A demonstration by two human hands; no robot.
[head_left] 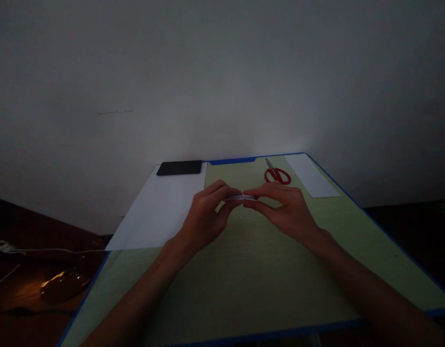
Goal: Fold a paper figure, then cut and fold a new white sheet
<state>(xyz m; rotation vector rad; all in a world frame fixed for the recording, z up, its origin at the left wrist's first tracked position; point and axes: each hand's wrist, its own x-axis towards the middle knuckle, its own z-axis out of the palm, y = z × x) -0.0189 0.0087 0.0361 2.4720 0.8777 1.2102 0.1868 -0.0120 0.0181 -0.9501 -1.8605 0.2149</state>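
Observation:
Both hands meet over the middle of a green table (251, 284) with a blue rim. Between them is a small folded piece of white paper (240, 197), held edge-on just above the surface. My left hand (204, 217) pinches its left end with fingers curled. My right hand (285, 209) pinches its right end, thumb under and fingers over. Most of the paper is hidden by the fingers.
A large white sheet (161, 212) lies on the table's left part, with a black phone (179, 167) at its far end. Red-handled scissors (277, 174) lie at the back, a white paper strip (311, 176) to their right. A bare wall stands behind.

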